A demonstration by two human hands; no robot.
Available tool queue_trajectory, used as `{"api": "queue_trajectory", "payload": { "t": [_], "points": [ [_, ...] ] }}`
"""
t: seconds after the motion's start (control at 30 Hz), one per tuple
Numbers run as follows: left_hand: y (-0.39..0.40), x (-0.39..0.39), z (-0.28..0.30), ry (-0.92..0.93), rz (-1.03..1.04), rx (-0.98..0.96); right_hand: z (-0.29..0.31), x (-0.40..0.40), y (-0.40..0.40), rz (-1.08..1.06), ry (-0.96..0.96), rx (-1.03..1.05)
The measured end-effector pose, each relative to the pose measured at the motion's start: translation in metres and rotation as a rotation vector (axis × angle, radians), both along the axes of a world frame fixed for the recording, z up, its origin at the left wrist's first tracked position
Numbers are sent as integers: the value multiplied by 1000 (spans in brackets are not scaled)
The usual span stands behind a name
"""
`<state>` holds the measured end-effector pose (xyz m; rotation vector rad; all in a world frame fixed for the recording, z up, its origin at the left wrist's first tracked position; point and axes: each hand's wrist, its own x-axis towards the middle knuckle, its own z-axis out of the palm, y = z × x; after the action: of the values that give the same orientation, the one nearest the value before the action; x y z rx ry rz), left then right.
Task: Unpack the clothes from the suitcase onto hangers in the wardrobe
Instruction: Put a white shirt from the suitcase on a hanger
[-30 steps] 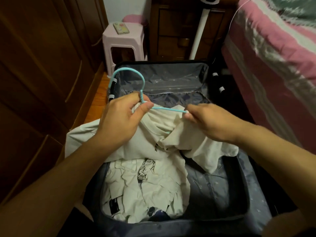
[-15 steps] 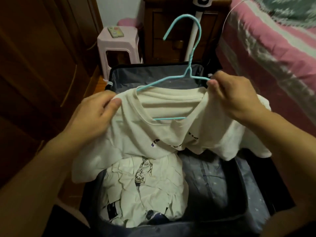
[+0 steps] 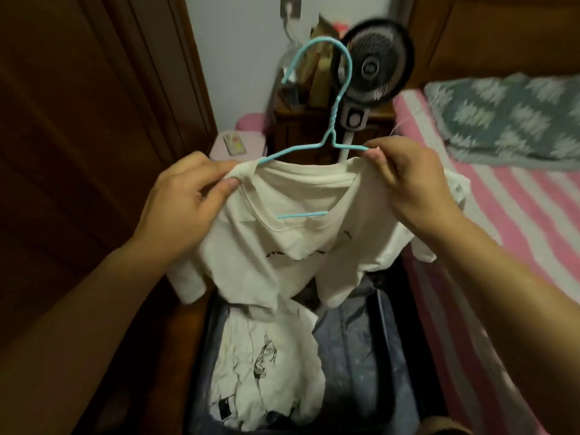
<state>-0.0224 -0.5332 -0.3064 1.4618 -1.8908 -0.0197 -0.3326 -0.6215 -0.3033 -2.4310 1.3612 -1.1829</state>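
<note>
- The white T-shirt [image 3: 292,246] is hanging on a light blue wire hanger [image 3: 332,120], and I am holding both up in the air above the open suitcase [image 3: 370,356], with the shirt's lower edge drooping toward the suitcase's far end
- My left hand [image 3: 185,211] is pinching the shirt's left shoulder between thumb and fingers, right where the cloth is covering that end of the hanger
- My right hand [image 3: 405,183] is gripping the shirt's right shoulder together with the hanger's wire, fingers curled over the top of it
- The two hands are sitting well apart, one at each end of the hanger, with the collar sagging open between them
- The hanger's hook is pointing upward and curling to the left, above the shirt's neckline, while its bottom bar is showing through the collar opening
- A second white shirt with a black line drawing [image 3: 270,365] is lying crumpled inside the suitcase, below the held shirt, on the left half of the grey lining
- Something dark is peeking out at the near end of the suitcase, but I cannot tell what it is
- A black fan [image 3: 373,67] is standing beyond the suitcase, behind the hanger's hook
- A pink stool [image 3: 238,149] is sitting beyond the suitcase to the left, with a small flat object on top
- The brown wooden wardrobe [image 3: 78,136] is filling the left side beside the suitcase, and a bed with a pink striped sheet [image 3: 518,230] is running along its right side
</note>
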Motion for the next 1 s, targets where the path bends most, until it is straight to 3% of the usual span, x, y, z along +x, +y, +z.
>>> {"api": "queue_trajectory", "payload": {
  "t": [0.17,0.23,0.33,0.47,0.6,0.67,0.73,0.8,0.87,1.0],
  "points": [
    [16,-7,197,-53,-30,167,187,4,17,112,37,15],
    [32,-8,260,-90,38,176,238,2,23,75,-30,6],
    [61,-2,329,-43,115,60,265,-24,25,-124,-131,125],
    [99,13,364,-87,133,4,250,-53,29,-193,-101,336],
    [139,28,373,-489,284,26,258,-62,27,-70,-24,264],
    [167,21,374,-599,300,55,275,-58,20,-7,-29,257],
    [190,0,374,-556,319,62,298,-43,23,74,30,174],
    [207,-21,376,-341,403,32,320,-16,47,360,104,85],
    [221,-40,384,-239,519,2,336,3,75,654,218,53],
    [264,-57,413,-228,693,-33,360,19,84,697,265,-206]
  ]
}}
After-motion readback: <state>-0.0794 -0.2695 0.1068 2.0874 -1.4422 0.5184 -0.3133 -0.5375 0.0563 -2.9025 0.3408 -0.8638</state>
